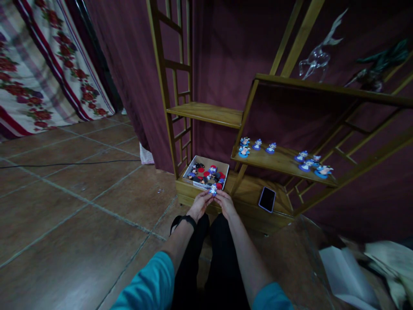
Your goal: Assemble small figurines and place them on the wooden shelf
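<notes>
Between my two hands is a small white and purple figurine [213,189], held upright by the fingertips just in front of a white box [198,185]. My left hand [200,203] grips it from the left and my right hand [225,202] from the right. Several more figurines lie jumbled in the box, with red, black and purple parts. On the middle shelf [280,162] to the right stand several similar figurines, among them a blue-based one [244,151] at the left end and another [323,171] at the right end.
A phone [267,199] lies on the bottom shelf right of the box. Above, a clear glass deer [318,60] and a dark green ornament [380,64] stand on the top shelf. Wooden uprights frame the shelves. A white carton [346,273] sits on the floor at right.
</notes>
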A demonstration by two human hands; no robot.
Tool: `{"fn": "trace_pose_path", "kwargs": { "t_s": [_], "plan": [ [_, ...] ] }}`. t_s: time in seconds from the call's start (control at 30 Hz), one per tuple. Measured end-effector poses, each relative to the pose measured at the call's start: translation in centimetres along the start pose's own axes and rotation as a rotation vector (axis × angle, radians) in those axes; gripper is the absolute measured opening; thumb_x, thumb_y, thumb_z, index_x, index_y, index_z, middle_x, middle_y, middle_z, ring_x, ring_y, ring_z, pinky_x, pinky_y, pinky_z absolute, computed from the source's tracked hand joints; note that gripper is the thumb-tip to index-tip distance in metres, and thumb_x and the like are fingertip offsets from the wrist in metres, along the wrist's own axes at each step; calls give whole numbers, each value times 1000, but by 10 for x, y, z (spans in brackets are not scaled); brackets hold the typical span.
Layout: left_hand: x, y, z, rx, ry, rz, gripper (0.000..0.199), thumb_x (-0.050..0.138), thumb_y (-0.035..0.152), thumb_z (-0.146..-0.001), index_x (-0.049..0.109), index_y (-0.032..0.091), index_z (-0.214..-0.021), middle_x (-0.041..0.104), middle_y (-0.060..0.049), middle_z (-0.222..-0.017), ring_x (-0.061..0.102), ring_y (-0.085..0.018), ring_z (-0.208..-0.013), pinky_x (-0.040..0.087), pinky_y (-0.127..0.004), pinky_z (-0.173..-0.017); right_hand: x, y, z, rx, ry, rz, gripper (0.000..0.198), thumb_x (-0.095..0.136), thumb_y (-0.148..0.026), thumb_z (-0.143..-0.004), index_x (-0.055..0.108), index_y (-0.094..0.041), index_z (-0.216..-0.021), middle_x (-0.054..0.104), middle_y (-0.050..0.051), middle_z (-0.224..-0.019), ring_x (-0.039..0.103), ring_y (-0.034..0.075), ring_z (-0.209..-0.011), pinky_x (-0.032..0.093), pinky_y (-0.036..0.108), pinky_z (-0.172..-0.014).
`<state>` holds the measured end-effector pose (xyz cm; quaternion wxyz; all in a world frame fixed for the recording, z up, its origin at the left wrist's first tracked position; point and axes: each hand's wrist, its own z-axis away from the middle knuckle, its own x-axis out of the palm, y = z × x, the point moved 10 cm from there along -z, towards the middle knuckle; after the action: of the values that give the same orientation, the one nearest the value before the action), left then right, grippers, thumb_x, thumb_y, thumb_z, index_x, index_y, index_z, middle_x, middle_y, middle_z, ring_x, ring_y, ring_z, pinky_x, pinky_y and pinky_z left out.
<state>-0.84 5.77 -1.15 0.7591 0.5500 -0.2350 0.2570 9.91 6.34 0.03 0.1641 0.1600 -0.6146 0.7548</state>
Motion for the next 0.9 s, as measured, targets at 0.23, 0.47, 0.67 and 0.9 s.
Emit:
{"fn": "trace_pose_path", "kwargs": {
  "t_s": [0.23, 0.47, 0.67, 0.9],
  "plan": [
    [0, 0, 1, 18, 4, 11, 37, 69, 3, -62, 63, 15, -97, 67, -6, -84, 62, -11, -74, 46, -24, -76, 0, -3, 2, -21, 11, 1, 23, 68, -21, -58, 67, -18, -81, 69, 3, -83, 63, 15, -78, 48, 29, -76],
    [2, 3, 0, 43, -26, -5, 52, 72, -1, -55, 61, 16, -104, 67, -6, -93, 62, -13, -81, 45, -23, -75, 4, -7, 4, -35, -16, -16, 23, 67, -20, -58, 66, -18, -81, 69, 4, -86, 63, 17, -82, 48, 31, -80],
    [4, 5, 1, 77, -28, -2, 47, 72, -1, -54, 63, 14, -97, 67, -7, -93, 62, -15, -83, 45, -26, -77, 6, -7, 5, -39, -34, -23, 24, 66, -19, -57, 67, -18, -81, 69, 3, -88, 62, 16, -83, 47, 30, -81],
    [4, 6, 2, 84, -23, -15, 46, 74, 1, -51, 63, 14, -94, 67, -5, -86, 62, -14, -82, 44, -27, -80, 8, -8, 6, -20, -37, -7, 25, 66, -20, -58, 67, -17, -82, 69, 4, -89, 63, 17, -84, 47, 31, -81]
  ]
}}
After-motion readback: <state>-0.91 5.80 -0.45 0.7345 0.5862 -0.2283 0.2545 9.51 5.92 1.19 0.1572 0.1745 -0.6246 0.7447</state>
